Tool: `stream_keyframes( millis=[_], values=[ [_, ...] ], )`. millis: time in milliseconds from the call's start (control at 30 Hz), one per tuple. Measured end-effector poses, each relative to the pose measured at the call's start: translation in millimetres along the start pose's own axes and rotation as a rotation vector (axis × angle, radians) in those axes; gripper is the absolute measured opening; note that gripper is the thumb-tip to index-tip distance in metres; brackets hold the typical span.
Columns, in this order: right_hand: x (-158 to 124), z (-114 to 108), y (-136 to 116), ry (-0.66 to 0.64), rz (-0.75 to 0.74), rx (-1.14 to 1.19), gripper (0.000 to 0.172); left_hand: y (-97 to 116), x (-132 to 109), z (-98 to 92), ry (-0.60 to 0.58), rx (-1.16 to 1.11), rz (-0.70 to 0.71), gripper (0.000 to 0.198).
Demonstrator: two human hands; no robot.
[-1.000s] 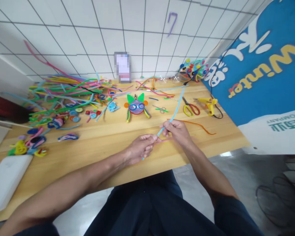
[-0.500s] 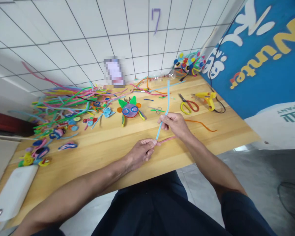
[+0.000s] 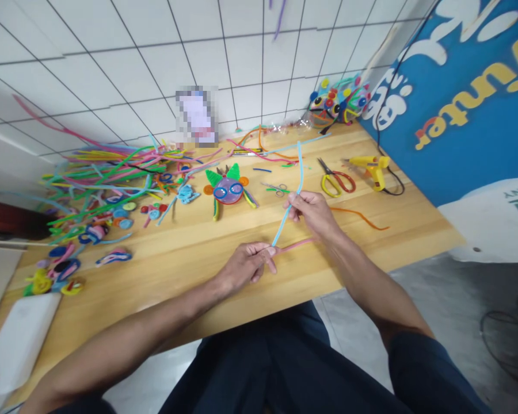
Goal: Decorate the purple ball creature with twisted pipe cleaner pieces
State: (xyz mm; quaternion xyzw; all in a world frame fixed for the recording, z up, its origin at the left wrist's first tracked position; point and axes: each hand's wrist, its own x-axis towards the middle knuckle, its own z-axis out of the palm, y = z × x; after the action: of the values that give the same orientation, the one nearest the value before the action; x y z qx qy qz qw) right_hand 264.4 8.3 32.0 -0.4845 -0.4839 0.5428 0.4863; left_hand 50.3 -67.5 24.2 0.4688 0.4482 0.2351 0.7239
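A light blue pipe cleaner (image 3: 284, 223) runs between my two hands, its free end rising beyond the right one. My left hand (image 3: 249, 263) pinches its lower end between thumb and fingertips. Higher up, my right hand (image 3: 309, 211) grips the same pipe cleaner near its middle. A pink pipe cleaner (image 3: 294, 245) extends from beside my left fingertips toward the right wrist; I cannot tell whether the left fingers hold it too. Beyond my hands lies a craft face (image 3: 228, 194) with green leaf-shaped ears, blue ring eyes and striped legs.
Scissors with yellow and red handles (image 3: 336, 179) and a yellow glue gun (image 3: 372, 171) lie at the right. A heap of coloured pipe cleaners (image 3: 121, 161) covers the back left. A white power bank (image 3: 22, 339) lies front left. A phone (image 3: 198, 117) leans against the tiled wall.
My right hand has slid slightly up the blue pipe cleaner, so the stretch between the hands is longer. Some left fingers have uncurled a little. The camera view has shifted somewhat.
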Motion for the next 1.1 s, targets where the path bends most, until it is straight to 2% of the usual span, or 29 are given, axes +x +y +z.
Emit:
stream_keyframes(
  millis=[133,267,400,600,700,833,933,1100],
  values=[
    [3.3,-4.7,0.9,-0.023,0.025,0.104,0.062,2.4,-3.0,-2.4,-0.02,-0.077,-0.033,0.052],
    [7.1,-14.0,-4.6,-0.029,0.04,0.217,0.058,-0.7,-5.2,-6.9,-0.075,-0.176,-0.125,0.055],
    [8.1,-15.2,-5.5,0.008,-0.005,0.224,0.059,-6.2,-7.0,-5.7,-0.145,-0.215,-0.178,0.056],
    [4.8,-5.0,2.0,0.19,-0.209,0.02,0.057,-12.3,-15.5,11.9,-0.103,-0.09,-0.042,0.052],
    [6.6,-7.0,2.2,0.172,-0.17,0.015,0.058,-15.7,-18.5,16.8,-0.063,-0.063,0.012,0.052],
    [10.6,-13.2,0.4,0.151,-0.107,0.108,0.057,-20.8,-19.5,15.4,-0.071,-0.056,-0.015,0.051],
    [9.4,-12.9,1.2,0.197,-0.151,0.07,0.053,-25.6,-22.9,16.0,-0.094,-0.029,-0.007,0.05],
    [4.0,-7.4,3.5,0.27,-0.256,-0.135,0.049,-26.6,-29.9,24.1,-0.095,0.061,0.068,0.046]
  ],
)
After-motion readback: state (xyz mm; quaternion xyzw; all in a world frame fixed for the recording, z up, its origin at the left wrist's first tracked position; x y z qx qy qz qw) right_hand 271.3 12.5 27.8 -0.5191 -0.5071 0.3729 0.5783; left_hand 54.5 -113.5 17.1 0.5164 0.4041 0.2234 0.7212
